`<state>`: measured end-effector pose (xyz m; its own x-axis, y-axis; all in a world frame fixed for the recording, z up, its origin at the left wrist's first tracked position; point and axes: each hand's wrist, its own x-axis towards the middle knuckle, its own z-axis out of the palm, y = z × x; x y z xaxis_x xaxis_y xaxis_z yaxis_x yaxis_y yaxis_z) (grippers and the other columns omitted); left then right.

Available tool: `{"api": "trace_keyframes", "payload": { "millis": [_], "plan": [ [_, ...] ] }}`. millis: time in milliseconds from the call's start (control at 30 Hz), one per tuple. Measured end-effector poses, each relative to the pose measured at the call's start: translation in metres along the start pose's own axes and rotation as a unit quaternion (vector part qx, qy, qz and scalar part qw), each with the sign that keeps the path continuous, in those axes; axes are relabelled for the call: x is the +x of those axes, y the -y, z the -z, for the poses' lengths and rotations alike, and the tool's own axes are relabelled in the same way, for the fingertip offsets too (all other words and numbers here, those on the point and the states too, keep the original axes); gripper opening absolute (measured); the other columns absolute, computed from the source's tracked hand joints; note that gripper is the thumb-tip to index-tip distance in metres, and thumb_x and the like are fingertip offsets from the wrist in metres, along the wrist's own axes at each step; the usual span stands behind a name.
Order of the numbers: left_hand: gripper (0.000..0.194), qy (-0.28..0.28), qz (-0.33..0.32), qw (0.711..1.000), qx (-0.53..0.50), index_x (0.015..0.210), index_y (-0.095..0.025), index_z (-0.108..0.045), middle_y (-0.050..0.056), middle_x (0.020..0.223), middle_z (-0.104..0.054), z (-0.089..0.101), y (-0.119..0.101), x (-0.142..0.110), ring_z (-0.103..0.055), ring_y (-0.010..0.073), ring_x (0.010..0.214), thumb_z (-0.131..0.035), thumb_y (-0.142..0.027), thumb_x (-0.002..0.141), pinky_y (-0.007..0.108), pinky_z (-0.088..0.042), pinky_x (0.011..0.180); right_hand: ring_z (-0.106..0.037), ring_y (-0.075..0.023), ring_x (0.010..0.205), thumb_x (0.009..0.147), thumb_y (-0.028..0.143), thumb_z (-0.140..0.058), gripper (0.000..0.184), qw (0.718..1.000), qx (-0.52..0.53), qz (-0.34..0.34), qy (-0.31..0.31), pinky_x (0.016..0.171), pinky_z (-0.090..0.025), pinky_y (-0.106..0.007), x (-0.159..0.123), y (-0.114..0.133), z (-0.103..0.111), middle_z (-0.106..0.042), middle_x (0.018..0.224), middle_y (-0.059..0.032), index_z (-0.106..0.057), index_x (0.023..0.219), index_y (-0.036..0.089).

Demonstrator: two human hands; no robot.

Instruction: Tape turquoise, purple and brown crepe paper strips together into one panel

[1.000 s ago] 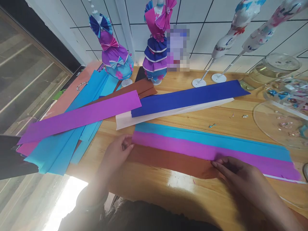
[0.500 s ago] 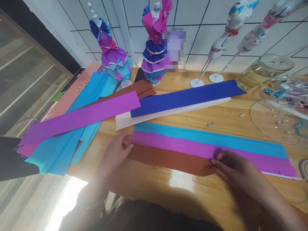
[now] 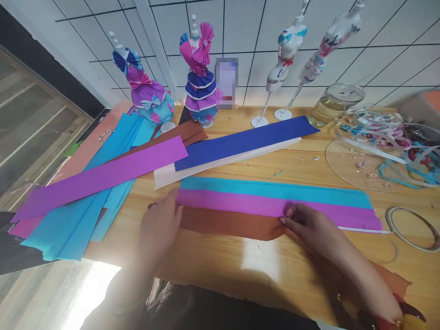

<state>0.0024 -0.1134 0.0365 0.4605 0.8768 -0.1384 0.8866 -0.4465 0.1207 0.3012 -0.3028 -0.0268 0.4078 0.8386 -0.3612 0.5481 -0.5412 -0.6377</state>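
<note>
My right hand (image 3: 305, 224) pinches the upper edge of a brown crepe paper strip (image 3: 227, 223) between thumb and fingers. The brown strip lies along the lower edge of a purple strip (image 3: 233, 203), and a turquoise strip (image 3: 275, 188) shows above that. Past my right hand, the brown strip bends toward me under the forearm, its loose end (image 3: 390, 277) showing at the lower right. My left hand (image 3: 161, 224) rests at the left end of the layered strips, fingers stretched out and slightly blurred. A thin white edge (image 3: 364, 230) shows beneath the purple strip.
Loose purple (image 3: 103, 172), blue (image 3: 247, 142) and turquoise strips (image 3: 75, 220) overlap behind and left. Two dressed mini mannequins (image 3: 201, 87) and two bare stands (image 3: 283, 59) line the wall. A jar (image 3: 337, 103), a clear plate (image 3: 347, 167) with ribbons and a tape roll (image 3: 412, 229) are right.
The view has shifted right, bringing the tape roll and more ribbons into sight. My left fingers have straightened from a pinch at the strips' end. My right hand keeps its pinch on the brown strip.
</note>
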Motion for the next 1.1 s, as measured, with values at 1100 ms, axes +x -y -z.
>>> {"api": "trace_keyframes", "payload": {
  "millis": [1100],
  "plan": [
    [0.070,0.006,-0.278,0.959,0.053,0.140,-0.022,-0.036,0.012,0.148,-0.029,-0.057,0.005,-0.021,-0.020,0.0332,0.138,-0.037,-0.065,0.084,0.055,-0.021,0.109,-0.053,-0.0137,0.057,0.079,0.050,-0.052,0.027,1.000,0.003,0.025,0.009,0.052,-0.038,-0.025,0.003,0.002,0.003,-0.062,0.068,0.0003,-0.055,0.081,0.022]
  ]
}}
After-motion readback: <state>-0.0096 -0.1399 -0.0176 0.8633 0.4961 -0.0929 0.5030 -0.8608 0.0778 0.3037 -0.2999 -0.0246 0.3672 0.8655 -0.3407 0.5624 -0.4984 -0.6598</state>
